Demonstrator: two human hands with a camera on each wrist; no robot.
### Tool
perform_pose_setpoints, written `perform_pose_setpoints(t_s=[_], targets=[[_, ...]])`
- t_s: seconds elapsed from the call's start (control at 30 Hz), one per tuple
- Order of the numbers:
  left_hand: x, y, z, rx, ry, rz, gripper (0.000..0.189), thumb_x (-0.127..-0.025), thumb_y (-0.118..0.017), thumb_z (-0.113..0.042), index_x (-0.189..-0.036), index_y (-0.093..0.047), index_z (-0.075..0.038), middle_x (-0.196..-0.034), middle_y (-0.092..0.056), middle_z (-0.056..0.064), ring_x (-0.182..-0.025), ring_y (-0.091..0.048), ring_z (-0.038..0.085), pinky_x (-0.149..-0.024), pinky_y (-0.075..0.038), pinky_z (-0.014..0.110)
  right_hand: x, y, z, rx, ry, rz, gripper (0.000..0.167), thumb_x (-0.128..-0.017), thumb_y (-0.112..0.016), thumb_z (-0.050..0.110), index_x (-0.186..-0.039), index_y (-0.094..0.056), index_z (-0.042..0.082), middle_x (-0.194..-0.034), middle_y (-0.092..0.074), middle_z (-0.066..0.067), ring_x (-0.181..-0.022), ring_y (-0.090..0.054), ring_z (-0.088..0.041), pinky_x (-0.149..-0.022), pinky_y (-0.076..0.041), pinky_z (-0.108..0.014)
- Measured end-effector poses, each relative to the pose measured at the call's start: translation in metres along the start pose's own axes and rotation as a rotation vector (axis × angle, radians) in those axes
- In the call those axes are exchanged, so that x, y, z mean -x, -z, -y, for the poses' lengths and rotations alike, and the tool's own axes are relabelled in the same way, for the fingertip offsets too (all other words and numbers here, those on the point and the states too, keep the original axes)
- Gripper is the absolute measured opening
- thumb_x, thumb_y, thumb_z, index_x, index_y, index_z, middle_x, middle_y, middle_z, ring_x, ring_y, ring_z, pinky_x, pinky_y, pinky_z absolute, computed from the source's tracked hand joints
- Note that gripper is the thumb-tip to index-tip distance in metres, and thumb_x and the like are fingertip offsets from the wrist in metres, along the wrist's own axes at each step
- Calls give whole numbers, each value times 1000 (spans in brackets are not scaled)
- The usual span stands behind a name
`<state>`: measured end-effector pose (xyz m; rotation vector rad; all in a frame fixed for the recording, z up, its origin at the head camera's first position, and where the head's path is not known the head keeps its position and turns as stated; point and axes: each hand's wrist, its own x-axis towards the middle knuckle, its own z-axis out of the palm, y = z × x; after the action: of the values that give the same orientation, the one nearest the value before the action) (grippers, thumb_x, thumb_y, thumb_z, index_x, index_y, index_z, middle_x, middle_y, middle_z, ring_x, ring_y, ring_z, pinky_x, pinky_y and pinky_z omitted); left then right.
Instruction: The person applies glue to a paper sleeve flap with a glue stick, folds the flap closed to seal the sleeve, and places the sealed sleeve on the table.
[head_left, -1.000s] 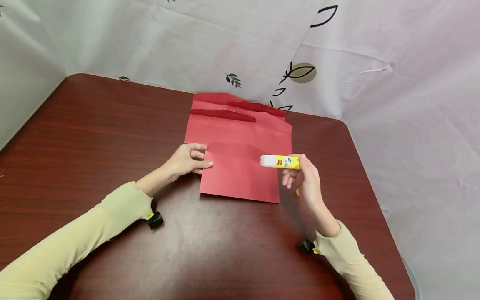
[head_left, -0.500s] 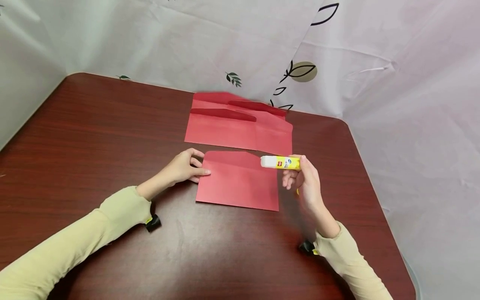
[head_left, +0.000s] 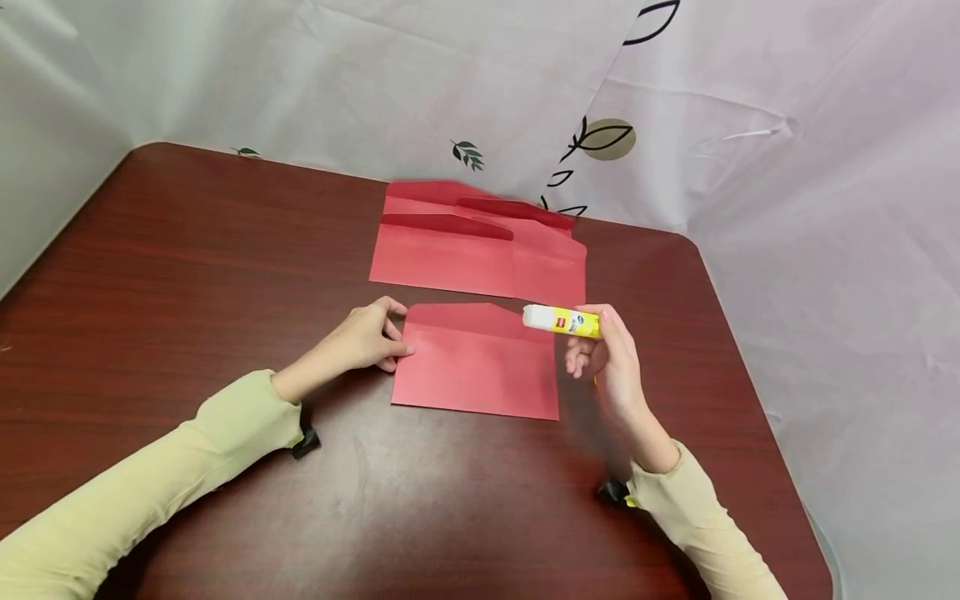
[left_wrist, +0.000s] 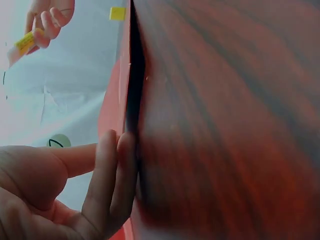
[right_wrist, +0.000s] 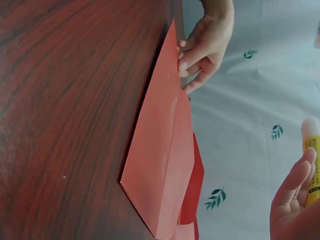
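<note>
A red envelope lies on the table before me, its flap unfolded toward the far side. At its left edge, my left hand pinches it, thumb on top and the other fingers at the edge, as the left wrist view shows from the side. My right hand holds a yellow glue stick above the envelope's right end, its white end pointing left. In the right wrist view the glue stick stands well away from the envelope.
Several more red envelopes overlap at the back of the dark wood table, flaps unfolded. A small yellow piece sits beyond the envelope in the left wrist view. A patterned white curtain hangs behind the table.
The left hand has drawn the envelope toward me, away from the others at the back, and laid it down. The right hand with the glue stick has hardly moved; the stick tilts slightly.
</note>
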<state>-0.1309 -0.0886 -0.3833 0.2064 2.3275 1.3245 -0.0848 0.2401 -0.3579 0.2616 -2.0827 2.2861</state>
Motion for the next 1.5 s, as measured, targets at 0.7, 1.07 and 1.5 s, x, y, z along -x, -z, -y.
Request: perform_pose_setpoints(t_s=[0.7,1.07,1.5], targets=[[42,-23,-21,-816,-620,-64,40,-93,-60,-14,-132,-57,-3,-139,-54,14,-130,-50,32,-104,-44,50,-5,-21,22,-13,-101,-183,13,-101,-48,23,-93,-50,13,-61,-46,3,-44,-43,-8,-42,-35,-15],[56,-43,-4,-967,-615,197,57,-98,-51,-37,-147,-39,-10,-154,-37,10,-143,-33,30,-110,-36,51,-9,-23,23,54,-71,-153,20,-102,-44,23,-90,-58,15,-57,-56,4,-46,-55,-8,-41,-40,-16],[55,-42,1,-924,-613,253,62,-95,-54,-43,-148,-38,-15,-157,-31,8,-146,-26,32,-112,-31,55,-23,-35,21,395,-90,62,9,-96,-57,18,-90,-55,11,-61,-56,0,-46,-51,-17,-44,-46,-24]])
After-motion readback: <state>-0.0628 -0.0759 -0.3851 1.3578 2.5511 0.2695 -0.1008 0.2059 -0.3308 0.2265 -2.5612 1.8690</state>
